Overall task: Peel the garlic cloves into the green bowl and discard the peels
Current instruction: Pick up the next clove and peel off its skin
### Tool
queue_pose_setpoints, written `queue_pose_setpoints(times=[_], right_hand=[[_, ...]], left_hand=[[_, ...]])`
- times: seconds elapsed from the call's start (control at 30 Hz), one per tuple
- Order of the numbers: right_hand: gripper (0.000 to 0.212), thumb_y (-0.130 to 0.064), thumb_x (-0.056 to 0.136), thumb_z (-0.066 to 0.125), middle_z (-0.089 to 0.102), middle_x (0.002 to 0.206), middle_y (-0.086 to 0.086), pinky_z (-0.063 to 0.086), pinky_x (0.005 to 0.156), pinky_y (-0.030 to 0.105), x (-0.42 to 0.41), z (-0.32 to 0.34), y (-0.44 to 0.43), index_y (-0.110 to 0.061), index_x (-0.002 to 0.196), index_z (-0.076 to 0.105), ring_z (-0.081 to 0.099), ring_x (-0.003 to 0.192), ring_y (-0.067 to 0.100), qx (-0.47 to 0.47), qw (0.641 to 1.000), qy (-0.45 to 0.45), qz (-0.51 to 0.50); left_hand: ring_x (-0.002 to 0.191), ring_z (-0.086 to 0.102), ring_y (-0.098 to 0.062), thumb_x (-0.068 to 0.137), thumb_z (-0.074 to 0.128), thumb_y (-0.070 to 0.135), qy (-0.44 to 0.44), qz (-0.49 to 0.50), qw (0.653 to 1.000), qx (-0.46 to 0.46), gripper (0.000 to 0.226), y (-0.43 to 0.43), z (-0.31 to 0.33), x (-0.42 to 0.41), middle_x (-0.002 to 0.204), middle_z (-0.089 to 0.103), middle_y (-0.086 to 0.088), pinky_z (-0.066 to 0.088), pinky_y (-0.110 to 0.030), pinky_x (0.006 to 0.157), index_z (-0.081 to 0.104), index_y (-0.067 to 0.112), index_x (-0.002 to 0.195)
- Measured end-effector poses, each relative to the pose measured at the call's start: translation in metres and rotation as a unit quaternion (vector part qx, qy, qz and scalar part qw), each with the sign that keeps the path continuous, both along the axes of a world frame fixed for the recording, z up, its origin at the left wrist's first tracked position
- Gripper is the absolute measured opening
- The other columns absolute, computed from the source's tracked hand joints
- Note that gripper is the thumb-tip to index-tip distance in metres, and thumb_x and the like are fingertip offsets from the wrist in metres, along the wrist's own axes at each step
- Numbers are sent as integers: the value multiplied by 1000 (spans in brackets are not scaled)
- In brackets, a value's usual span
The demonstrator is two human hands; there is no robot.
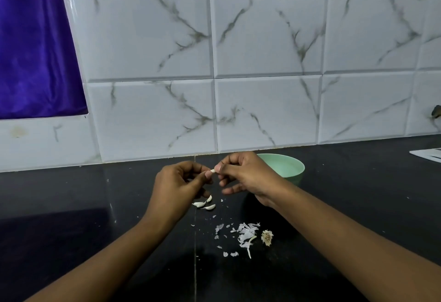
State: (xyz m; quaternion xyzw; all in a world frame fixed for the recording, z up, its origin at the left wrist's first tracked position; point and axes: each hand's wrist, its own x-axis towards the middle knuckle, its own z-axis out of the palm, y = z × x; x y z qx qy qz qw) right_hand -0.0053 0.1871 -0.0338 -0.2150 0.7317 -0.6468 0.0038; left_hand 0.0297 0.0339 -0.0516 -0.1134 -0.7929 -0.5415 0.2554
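Note:
My left hand (177, 186) and my right hand (247, 175) meet above the black counter and pinch one small white garlic clove (212, 171) between their fingertips. The green bowl (290, 167) stands just behind my right hand, partly hidden by it. Three unpeeled cloves (205, 204) lie on the counter under my left hand. A scatter of white peels (243, 235) and the dry garlic root end (267, 237) lie nearer to me.
The black counter (95, 206) runs up to a marble-patterned tiled wall (262, 87). A purple cloth (35, 51) hangs at the upper left. A white paper edge (428, 155) shows at the far right.

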Motion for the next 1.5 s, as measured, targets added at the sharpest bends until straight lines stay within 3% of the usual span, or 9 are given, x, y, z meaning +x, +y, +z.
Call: queue_pose_setpoints(times=[0.23, 0.33, 0.4, 0.53, 0.67, 0.77, 0.87, 1.0, 1.5], right_hand=[[19, -7, 91, 59, 59, 69, 0, 58, 65, 30, 0, -9, -7, -17, 74, 59, 60, 62, 9, 65, 992, 99, -33], [23, -12, 89, 61, 59, 67, -10, 55, 68, 29, -1, -12, -7, -27, 72, 56, 61, 65, 10, 176, 944, 257, -105], [22, -14, 88, 62, 57, 65, -14, 50, 67, 27, -2, -13, -6, -28, 72, 55, 57, 62, 6, 214, 924, 293, -124], [19, -8, 91, 59, 56, 65, 0, 58, 63, 32, -2, -14, -11, -15, 73, 58, 55, 55, 8, 27, 998, 33, -49], [20, -3, 91, 56, 51, 61, 5, 58, 53, 27, 1, -7, -10, -4, 72, 56, 52, 44, 6, -90, 987, -129, 17], [18, -1, 90, 56, 52, 59, 5, 58, 51, 27, 1, -2, -5, -1, 72, 58, 53, 42, 7, -122, 974, -183, 48], [17, -1, 90, 57, 52, 61, 6, 59, 55, 28, -1, -2, -3, -2, 73, 58, 53, 44, 7, -121, 976, -171, 62], [17, -4, 91, 58, 54, 65, 5, 56, 59, 25, -1, -2, -3, -8, 74, 58, 53, 52, 7, -23, 999, -42, 12], [3, -6, 86, 65, 67, 71, 4, 57, 59, 23, -4, -3, 3, -8, 83, 66, 66, 62, 9, -38, 997, -36, 51]], left_hand=[[53, 66, -18, 90, 60, 5, -120, -50, 982, 135, 15, 1, 3, -2, 67, 71, -7, 53, -27, 54, 66, 5, 76], [48, 63, -15, 90, 57, 6, -196, -89, 953, 213, 14, 2, 4, -4, 61, 66, -4, 53, -24, 48, 63, 6, 77], [48, 62, -13, 91, 57, 7, -213, -103, 946, 223, 14, 1, 4, -5, 61, 65, -3, 53, -24, 47, 62, 6, 78], [50, 65, -14, 90, 60, 5, -96, -61, 988, 103, 12, -2, -1, -6, 69, 67, -7, 54, -25, 51, 62, 8, 79], [51, 65, -5, 86, 66, 9, 74, 28, 991, -103, 11, -4, -5, -5, 63, 68, 4, 46, -11, 53, 65, 16, 78], [53, 65, -4, 86, 67, 9, 112, 35, 985, -130, 12, -5, -9, -6, 66, 69, 11, 44, -10, 53, 65, 18, 78], [54, 67, -14, 88, 63, 5, 32, -32, 999, 1, 11, -4, -9, -10, 71, 70, 1, 53, -20, 56, 65, 13, 80], [53, 65, -16, 90, 59, 7, -87, -102, 980, 145, 8, -2, -9, -12, 69, 70, -3, 53, -24, 52, 63, 8, 82], [54, 66, -25, 89, 62, 10, -30, -61, 994, 87, 7, -4, -9, -11, 73, 70, -4, 56, -37, 61, 64, 9, 82]])
